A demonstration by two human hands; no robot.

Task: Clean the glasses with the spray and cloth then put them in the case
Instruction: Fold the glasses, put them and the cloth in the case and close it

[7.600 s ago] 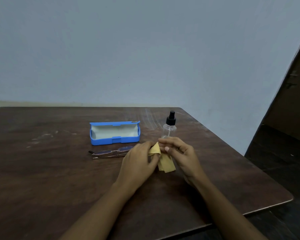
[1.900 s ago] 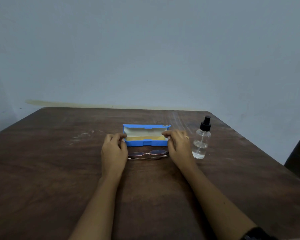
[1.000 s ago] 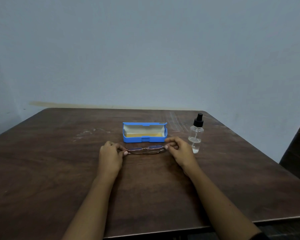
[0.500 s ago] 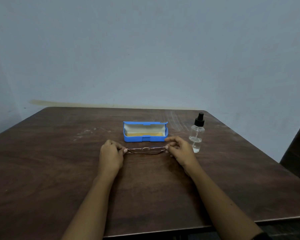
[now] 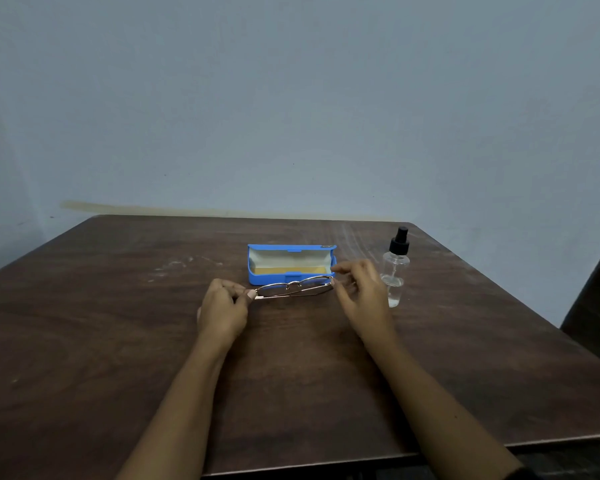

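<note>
The thin metal-framed glasses (image 5: 293, 288) are folded and held just above the table in front of the open blue case (image 5: 257, 279). My left hand (image 5: 222, 311) pinches their left end. My right hand (image 5: 361, 292) has its fingertips around their right end, slightly blurred. The yellow cloth (image 5: 288, 270) lies folded inside the case, whose lid stands up behind it. To the right of my right hand, a clear spray bottle (image 5: 396, 263) with a black nozzle stands upright.
Everything sits on a dark brown wooden table (image 5: 118, 341) against a pale blue wall. The table's right edge runs diagonally near the bottle, with a dark floor beyond it.
The cloth went into the case. Both hands took the glasses by their ends and have now raised them off the table, closer to the case's front wall.
</note>
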